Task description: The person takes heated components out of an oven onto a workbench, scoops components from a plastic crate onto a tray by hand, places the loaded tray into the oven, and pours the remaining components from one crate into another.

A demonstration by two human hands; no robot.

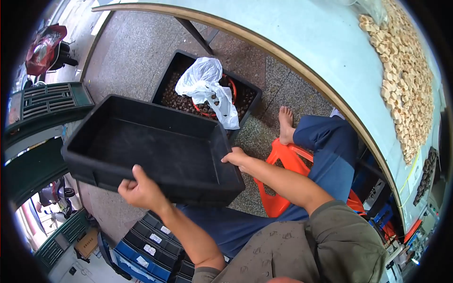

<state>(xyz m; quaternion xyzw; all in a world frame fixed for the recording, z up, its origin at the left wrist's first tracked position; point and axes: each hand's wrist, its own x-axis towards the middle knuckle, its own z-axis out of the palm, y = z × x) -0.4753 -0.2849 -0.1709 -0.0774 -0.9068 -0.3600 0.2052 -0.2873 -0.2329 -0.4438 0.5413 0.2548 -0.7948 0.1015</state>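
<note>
Between both hands, a deep black plastic tray (151, 146) is held up off the floor, tilted, with bare walls and bottom showing. My left hand (140, 189) is closed on its near long side, thumb over the rim and fingers hidden beneath. My right hand (236, 158) grips the short right end, its thumb on the rim. Behind it on the floor is a second black tray (254, 96), partly covered by the held one. Small round brown pieces (179, 100), an orange-red basket (232, 87) and a crumpled white plastic bag (203, 78) lie in that second tray.
A pale table (302, 37) curves along the right, bearing a heap of small light wooden blocks (406, 80). My bare foot rests on an orange plastic stool (288, 162). Stacked black bins (155, 236) stand below left. Green metal gates (52, 101) and a red motorbike (46, 49) are at left.
</note>
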